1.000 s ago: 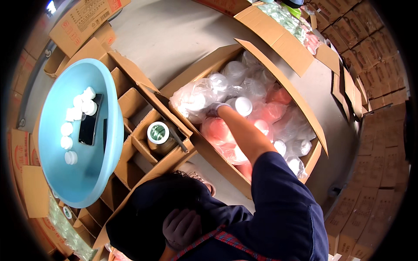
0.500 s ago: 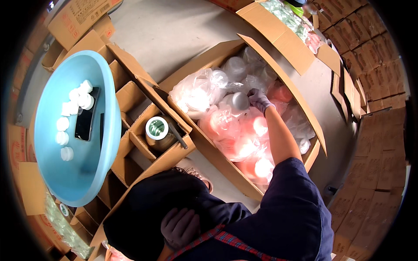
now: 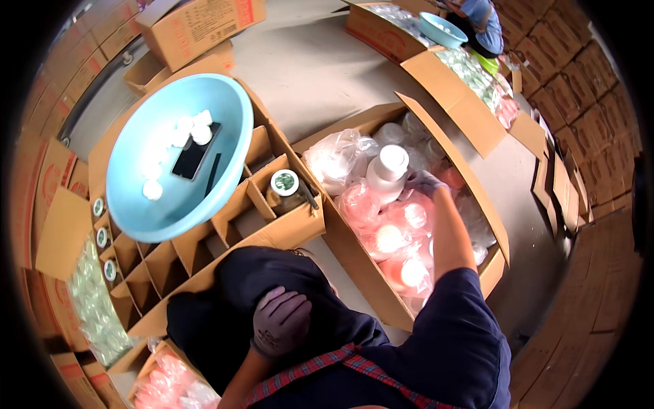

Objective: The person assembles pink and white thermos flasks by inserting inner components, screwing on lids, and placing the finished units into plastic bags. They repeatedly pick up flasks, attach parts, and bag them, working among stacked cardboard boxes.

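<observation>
My right hand [image 3: 427,183], in a pale glove, reaches into an open carton [image 3: 368,267] and grips the side of a white bottle [image 3: 387,176] with a narrower round top. The bottle stands out above clear plastic bags and pink bagged pieces [image 3: 392,235]. Some of my right fingers are hidden behind it. On my dark-clothed knee rests my gloved left hand [image 3: 281,320], its fingers laid over the cloth and nothing in it. Left of the carton, a jar with a white rim and green top [image 3: 285,183] sits in a divided box [image 3: 300,223], beside a dark rod [image 3: 308,194].
A blue basin [image 3: 129,198] lies across the divided box, holding white caps [image 3: 152,189] and a phone [image 3: 196,153]. Stacked cartons [image 3: 565,109] line the right side. Far back, another person [image 3: 482,27] sits by a second blue basin [image 3: 443,31].
The white bottle has come up and turned more upright in my right hand. My left hand stays on my knee. The view has shifted, showing more of the divided box and the other person.
</observation>
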Action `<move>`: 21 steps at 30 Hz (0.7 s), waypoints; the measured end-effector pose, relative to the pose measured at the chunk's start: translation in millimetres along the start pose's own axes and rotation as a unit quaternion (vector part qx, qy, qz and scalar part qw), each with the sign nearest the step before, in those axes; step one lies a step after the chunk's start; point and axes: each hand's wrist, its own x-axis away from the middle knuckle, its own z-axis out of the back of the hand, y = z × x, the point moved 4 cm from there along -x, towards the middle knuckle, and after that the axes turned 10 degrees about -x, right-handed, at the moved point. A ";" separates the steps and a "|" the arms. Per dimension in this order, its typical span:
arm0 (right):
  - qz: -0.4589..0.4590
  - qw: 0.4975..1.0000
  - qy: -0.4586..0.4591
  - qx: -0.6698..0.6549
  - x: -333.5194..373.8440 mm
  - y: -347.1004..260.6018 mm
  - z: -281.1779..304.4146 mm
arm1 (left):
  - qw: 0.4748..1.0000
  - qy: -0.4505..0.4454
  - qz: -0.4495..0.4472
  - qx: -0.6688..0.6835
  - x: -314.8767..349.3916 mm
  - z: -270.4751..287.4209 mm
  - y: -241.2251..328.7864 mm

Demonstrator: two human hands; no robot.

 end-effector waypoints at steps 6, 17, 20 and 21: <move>0.075 0.988 0.131 -0.008 206.3 -199.2 -46.6 | 0.993 0.038 0.057 0.094 4.2 21.0 5.3; 0.518 0.828 -0.214 -0.013 298.5 -247.5 -385.1 | 0.789 0.226 0.380 0.426 68.9 119.8 -91.1; 0.539 0.822 -0.157 0.098 272.2 -252.8 -393.0 | 0.843 0.253 0.405 0.248 90.9 142.0 -82.5; 0.448 0.880 -0.157 0.033 269.2 -253.8 -382.5 | 0.888 0.226 0.370 0.152 97.5 146.6 -74.6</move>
